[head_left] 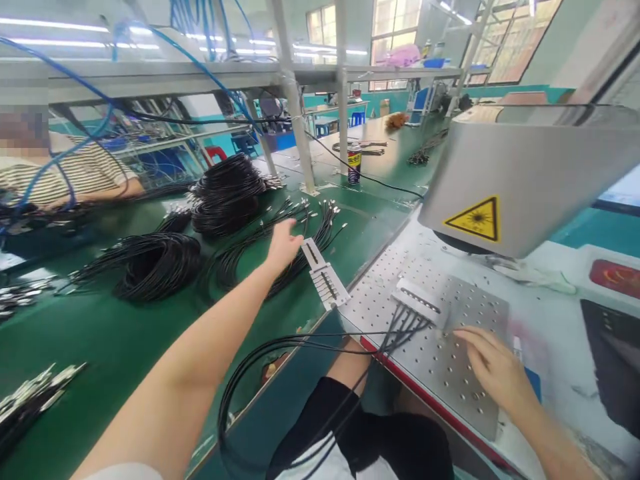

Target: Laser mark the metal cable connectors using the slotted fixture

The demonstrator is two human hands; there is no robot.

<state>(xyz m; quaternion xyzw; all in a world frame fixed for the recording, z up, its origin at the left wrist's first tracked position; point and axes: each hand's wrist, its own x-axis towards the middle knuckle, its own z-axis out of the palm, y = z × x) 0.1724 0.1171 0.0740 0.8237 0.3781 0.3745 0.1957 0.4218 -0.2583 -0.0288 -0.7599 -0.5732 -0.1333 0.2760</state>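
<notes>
My left hand [284, 248] reaches over the green bench, thumb and forefinger apart. Its thumb is close to the end of a pale slotted fixture [327, 283]; whether they touch I cannot tell. Under and beyond that hand lie black cables [235, 263] with silver connector ends. My right hand [493, 367] is over the perforated metal plate [463, 387], fingers stretched out and slightly blurred, holding nothing I can see. Just left of it lies a second slotted fixture [417, 300], with several black cables [405, 327] running from it and looping down past my lap.
A grey machine head [480, 180] with a yellow warning label hangs above the plate. Coiled cable bundles [227, 193] stand on the bench [165, 340] at left. A spray can [354, 163] is beside a shelf post. Another person in a striped shirt [75, 163] sits across.
</notes>
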